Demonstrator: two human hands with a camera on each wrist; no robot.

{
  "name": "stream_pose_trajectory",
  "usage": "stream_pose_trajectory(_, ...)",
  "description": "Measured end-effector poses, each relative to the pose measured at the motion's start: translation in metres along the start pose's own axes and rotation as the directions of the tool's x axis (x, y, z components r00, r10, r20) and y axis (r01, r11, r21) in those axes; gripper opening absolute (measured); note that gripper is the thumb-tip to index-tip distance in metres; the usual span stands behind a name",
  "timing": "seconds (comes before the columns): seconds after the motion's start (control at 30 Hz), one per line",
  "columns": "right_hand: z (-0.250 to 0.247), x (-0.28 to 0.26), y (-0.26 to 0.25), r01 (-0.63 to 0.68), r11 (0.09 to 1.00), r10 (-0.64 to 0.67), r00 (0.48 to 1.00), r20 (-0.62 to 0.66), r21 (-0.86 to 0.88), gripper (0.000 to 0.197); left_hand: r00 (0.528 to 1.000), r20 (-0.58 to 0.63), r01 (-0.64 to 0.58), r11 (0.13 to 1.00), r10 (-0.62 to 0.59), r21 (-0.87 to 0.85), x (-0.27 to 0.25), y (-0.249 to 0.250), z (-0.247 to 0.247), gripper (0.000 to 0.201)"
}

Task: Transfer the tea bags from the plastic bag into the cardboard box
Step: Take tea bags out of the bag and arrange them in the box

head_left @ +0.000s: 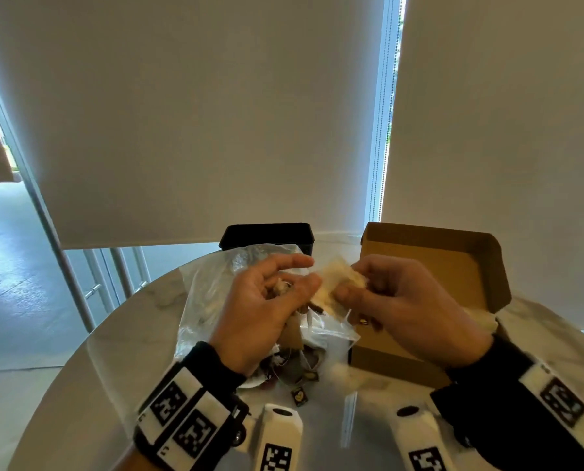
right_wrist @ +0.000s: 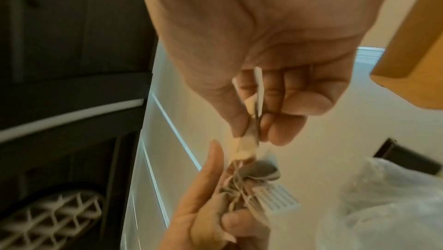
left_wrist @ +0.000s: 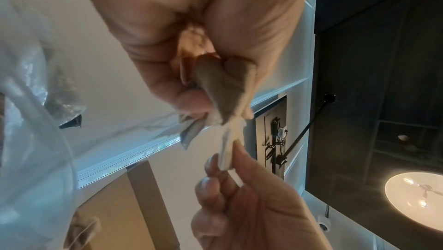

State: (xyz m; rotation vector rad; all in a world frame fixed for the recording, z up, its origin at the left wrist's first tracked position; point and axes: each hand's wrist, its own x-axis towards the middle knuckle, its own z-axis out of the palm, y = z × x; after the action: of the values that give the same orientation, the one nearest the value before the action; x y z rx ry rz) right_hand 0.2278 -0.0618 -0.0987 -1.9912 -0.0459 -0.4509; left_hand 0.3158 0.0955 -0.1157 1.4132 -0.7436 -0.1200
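Above the round table both hands meet between the clear plastic bag (head_left: 209, 287) and the open cardboard box (head_left: 453, 266). My left hand (head_left: 297, 282) grips a tangled clump of tea bags (left_wrist: 225, 87) with strings, just over the bag's mouth. My right hand (head_left: 350, 285) pinches one pale tea bag (head_left: 338, 283) between thumb and fingers, still touching the clump. In the right wrist view that pinched tea bag (right_wrist: 249, 140) hangs from the fingers above the clump (right_wrist: 246, 184). More tea bags and dark tags (head_left: 299, 396) lie under the plastic bag. The box's inside is hidden behind my right hand.
A black container (head_left: 266, 234) stands behind the plastic bag at the table's far edge. The box's lid (head_left: 429, 243) stands upright at the back. Two white marker posts (head_left: 280, 433) rise near the front edge. White blinds fill the background.
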Motion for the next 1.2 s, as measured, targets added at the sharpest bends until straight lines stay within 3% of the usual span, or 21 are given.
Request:
stream_pose_trajectory(0.1, -0.001, -0.003, 0.006, -0.109, 0.953, 0.133, 0.989, -0.068, 0.282, 0.03, 1.0, 0.015, 0.022, 0.997, -0.021, -0.075, 0.001, 0.001, 0.001, 0.039)
stream_pose_trajectory(0.17, 0.001, -0.004, 0.01, -0.159, 0.897, 0.207, 0.976, -0.073, 0.411, 0.032, 0.999, 0.035, 0.035, 0.996, -0.033, -0.082, 0.001, -0.001, 0.001, 0.037)
stream_pose_trajectory(0.3, 0.009, -0.005, 0.015, -0.178, 0.862, 0.224, 0.974, -0.041, 0.475, 0.036, 0.995, 0.096, 0.008, 1.0, -0.006, -0.017, 0.0, -0.002, 0.002, 0.036)
stream_pose_trajectory(0.4, 0.012, -0.005, 0.016, -0.159, 0.878, 0.185, 0.983, -0.014, 0.452, 0.046, 0.995, 0.095, -0.028, 0.999, 0.027, 0.015, -0.002, 0.002, 0.004, 0.026)
stream_pose_trajectory(0.5, 0.004, -0.006, 0.017, -0.133, 0.891, 0.132, 0.991, 0.032, 0.433, 0.04, 0.996, 0.079, -0.031, 0.999, 0.032, -0.008, -0.005, 0.009, 0.003, 0.016)
stream_pose_trajectory(0.6, -0.005, -0.005, 0.015, -0.089, 0.956, 0.066, 0.994, 0.092, 0.279, 0.061, 0.994, 0.107, -0.004, 1.0, 0.001, 0.025, -0.005, 0.014, 0.0, 0.019)
stream_pose_trajectory(0.7, 0.003, -0.006, 0.006, 0.035, 0.999, -0.04, 0.986, 0.159, 0.035, 0.04, 0.989, 0.145, 0.019, 0.997, -0.03, 0.078, -0.005, 0.012, -0.002, 0.03)
stream_pose_trajectory(0.83, 0.015, -0.008, 0.007, 0.105, 0.994, -0.098, 0.982, 0.159, -0.034, 0.019, 0.984, 0.158, 0.074, 0.996, -0.082, 0.058, -0.004, 0.011, -0.004, 0.035)
stream_pose_trajectory(0.9, 0.015, -0.009, 0.009, 0.095, 0.994, -0.083, 0.98, 0.178, -0.055, 0.01, 0.985, 0.142, 0.089, 0.994, -0.097, 0.062, -0.003, 0.013, -0.006, 0.035)
stream_pose_trajectory(1.07, -0.003, -0.012, 0.009, 0.058, 0.989, -0.026, 0.973, 0.229, -0.134, 0.038, 0.995, 0.047, 0.093, 0.995, -0.091, -0.042, 0.0, 0.023, -0.014, 0.016)
stream_pose_trajectory(1.2, -0.021, -0.015, 0.001, 0.001, 0.992, 0.026, 0.976, 0.217, -0.124, 0.026, 0.997, 0.005, 0.082, 0.996, -0.082, -0.046, 0.002, 0.027, -0.023, 0.019)
